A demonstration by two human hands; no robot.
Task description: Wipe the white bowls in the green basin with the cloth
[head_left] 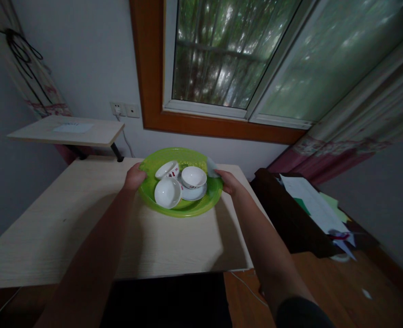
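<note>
Both my hands grip a bright green plastic basin (150,191) by its opposite sides, above the pale table. On the left rim, my left hand (135,177) is closed. My right hand (229,182) is closed on the right rim, beside a greyish cloth-like piece (211,166) lying over the edge there. Inside are a tilted white bowl (167,169) with red marks, another white bowl (167,192) facing me, and a third bowl (194,176) resting over a white plate (196,194). My fingertips under the rim are hidden.
The wooden table (184,248) spans the front. A small raised shelf (95,132) with a paper stands at its back left. Behind are a wall socket (117,108) and a window (221,54). Right of the table, a dark cabinet (290,218) carries papers.
</note>
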